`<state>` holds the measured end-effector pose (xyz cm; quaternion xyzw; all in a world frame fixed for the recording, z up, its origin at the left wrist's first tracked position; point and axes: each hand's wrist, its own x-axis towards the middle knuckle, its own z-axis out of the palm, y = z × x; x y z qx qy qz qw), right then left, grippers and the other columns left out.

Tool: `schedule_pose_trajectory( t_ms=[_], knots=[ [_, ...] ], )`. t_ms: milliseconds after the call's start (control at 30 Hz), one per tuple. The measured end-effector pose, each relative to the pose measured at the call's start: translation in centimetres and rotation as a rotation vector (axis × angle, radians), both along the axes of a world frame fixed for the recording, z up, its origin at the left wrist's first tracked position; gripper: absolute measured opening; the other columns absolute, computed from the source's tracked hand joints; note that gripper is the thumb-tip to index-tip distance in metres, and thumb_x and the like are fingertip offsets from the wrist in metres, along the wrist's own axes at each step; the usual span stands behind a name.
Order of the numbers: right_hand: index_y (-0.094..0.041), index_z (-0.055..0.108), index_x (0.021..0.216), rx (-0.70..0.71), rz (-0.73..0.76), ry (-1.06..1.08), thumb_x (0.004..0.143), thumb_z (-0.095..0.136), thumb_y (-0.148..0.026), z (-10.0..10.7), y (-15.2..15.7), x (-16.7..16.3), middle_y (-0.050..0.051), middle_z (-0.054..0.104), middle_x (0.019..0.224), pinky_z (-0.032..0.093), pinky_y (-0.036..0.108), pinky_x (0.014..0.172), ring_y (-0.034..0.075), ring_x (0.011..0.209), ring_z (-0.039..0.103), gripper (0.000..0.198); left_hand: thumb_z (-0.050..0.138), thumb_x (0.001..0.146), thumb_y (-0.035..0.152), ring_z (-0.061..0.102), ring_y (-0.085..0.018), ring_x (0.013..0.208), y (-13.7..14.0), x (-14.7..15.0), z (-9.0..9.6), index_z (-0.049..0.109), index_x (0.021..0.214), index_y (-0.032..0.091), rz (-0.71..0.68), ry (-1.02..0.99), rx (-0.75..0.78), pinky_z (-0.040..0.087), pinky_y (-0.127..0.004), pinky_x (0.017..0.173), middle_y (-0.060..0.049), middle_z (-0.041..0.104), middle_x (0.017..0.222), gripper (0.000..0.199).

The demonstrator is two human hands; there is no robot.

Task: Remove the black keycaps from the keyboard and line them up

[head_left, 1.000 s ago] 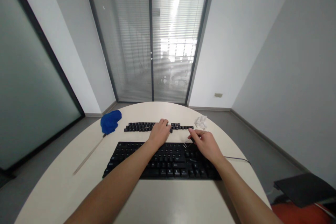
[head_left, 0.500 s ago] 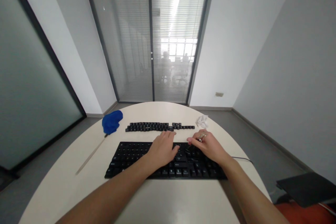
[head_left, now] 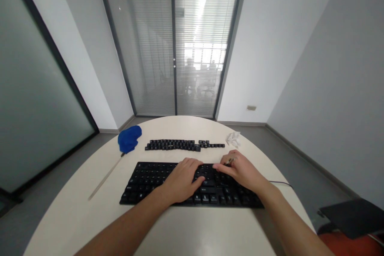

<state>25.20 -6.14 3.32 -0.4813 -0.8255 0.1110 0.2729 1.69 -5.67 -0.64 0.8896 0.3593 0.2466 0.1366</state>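
Note:
A black computer keyboard (head_left: 150, 184) lies near the front of the white round table. My left hand (head_left: 184, 178) rests across its middle, fingers stretched toward the far edge and thumb apart, holding nothing visible. My right hand (head_left: 237, 168) is over the right part of the keyboard, thumb and fingers pinched together. Something small and thin shows at its fingers; I cannot make out what it is. Beyond the keyboard, several loose black keycaps (head_left: 172, 144) are laid out in rows. Both hands cover some of the keys.
A blue cloth (head_left: 129, 139) lies at the far left, with a thin pale stick (head_left: 106, 177) beside it. Crumpled white tissue (head_left: 233, 139) sits at the far right. The keyboard's cable (head_left: 280, 183) runs right. A dark chair part (head_left: 354, 216) stands beyond the right edge.
My left hand has drawn back a little from the keycap rows onto the keyboard. My right hand has shifted slightly, its thumb still near the same spot.

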Motion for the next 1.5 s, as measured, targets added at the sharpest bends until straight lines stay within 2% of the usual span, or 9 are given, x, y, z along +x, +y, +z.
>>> schedule_pose_trajectory(
  t_ms=[133, 233, 400, 633, 967, 1200, 1367, 1500],
  knots=[
    [-0.02, 0.071, 0.069, -0.007, -0.003, -0.079, 0.093, 0.055, -0.052, -0.4, 0.1, -0.5, 0.005, 0.071, 0.065, 0.042, 0.03, 0.072, 0.021, 0.071, 0.063, 0.043, 0.057, 0.091, 0.029, 0.053, -0.026, 0.113, 0.2, -0.3, 0.0, 0.052, 0.124, 0.02, 0.013, 0.014, 0.002, 0.044, -0.045, 0.1, -0.01, 0.06, 0.12, 0.034],
    [-0.02, 0.073, 0.074, -0.029, 0.021, -0.027, 0.092, 0.059, -0.051, -0.8, 0.3, -0.9, 0.004, 0.073, 0.071, 0.043, 0.03, 0.075, 0.021, 0.076, 0.064, 0.038, 0.056, 0.092, 0.03, 0.054, -0.027, 0.112, 0.6, -0.7, -0.1, 0.052, 0.123, 0.019, 0.028, 0.029, 0.015, 0.045, -0.045, 0.1, -0.01, 0.061, 0.119, 0.034],
    [-0.02, 0.072, 0.082, -0.132, 0.04, 0.073, 0.092, 0.059, -0.046, -1.1, 0.5, -1.1, 0.004, 0.074, 0.082, 0.044, 0.028, 0.072, 0.02, 0.077, 0.065, 0.031, 0.055, 0.092, 0.027, 0.054, -0.026, 0.109, 1.0, -1.1, 0.1, 0.055, 0.118, 0.019, 0.039, 0.045, 0.036, 0.045, -0.044, 0.097, -0.009, 0.061, 0.114, 0.028],
    [-0.02, 0.071, 0.076, -0.275, -0.011, 0.12, 0.095, 0.051, -0.049, -1.2, 0.4, -0.8, 0.002, 0.075, 0.074, 0.043, 0.027, 0.065, 0.019, 0.068, 0.066, 0.04, 0.055, 0.09, 0.023, 0.053, -0.026, 0.107, 0.8, -1.0, 0.0, 0.057, 0.113, 0.019, 0.045, 0.026, 0.052, 0.045, -0.044, 0.097, -0.008, 0.061, 0.112, 0.023],
    [-0.02, 0.073, 0.075, -0.303, -0.04, 0.204, 0.095, 0.051, -0.051, -1.8, 0.9, -0.7, 0.002, 0.076, 0.077, 0.045, 0.028, 0.071, 0.02, 0.072, 0.067, 0.042, 0.056, 0.09, 0.022, 0.053, -0.025, 0.108, 0.7, -0.9, 0.0, 0.058, 0.112, 0.019, 0.044, 0.014, 0.048, 0.045, -0.043, 0.099, -0.008, 0.062, 0.113, 0.023],
    [-0.017, 0.074, 0.074, -0.334, -0.044, 0.368, 0.093, 0.053, -0.053, -2.6, 1.6, -0.2, 0.005, 0.076, 0.078, 0.048, 0.03, 0.077, 0.021, 0.075, 0.068, 0.046, 0.056, 0.09, 0.022, 0.054, -0.025, 0.108, 0.7, -1.0, -0.1, 0.058, 0.112, 0.019, 0.039, -0.01, 0.048, 0.045, -0.044, 0.098, -0.009, 0.063, 0.113, 0.022],
    [-0.017, 0.073, 0.079, -0.297, -0.076, 0.46, 0.091, 0.055, -0.054, -2.8, 1.3, -1.7, 0.005, 0.075, 0.076, 0.051, 0.03, 0.074, 0.021, 0.073, 0.068, 0.043, 0.062, 0.089, 0.029, 0.055, -0.025, 0.108, 0.7, -1.0, 0.0, 0.059, 0.111, 0.02, 0.015, -0.085, 0.022, 0.045, -0.042, 0.098, -0.008, 0.063, 0.114, 0.024],
    [-0.019, 0.074, 0.082, -0.262, -0.034, 0.491, 0.091, 0.057, -0.052, -2.7, 0.6, -3.4, 0.004, 0.075, 0.078, 0.051, 0.03, 0.074, 0.021, 0.076, 0.068, 0.039, 0.066, 0.088, 0.031, 0.057, -0.023, 0.106, 1.1, -1.1, -0.3, 0.061, 0.108, 0.021, -0.005, -0.141, -0.034, 0.045, -0.04, 0.096, -0.006, 0.066, 0.111, 0.024]
  ],
)
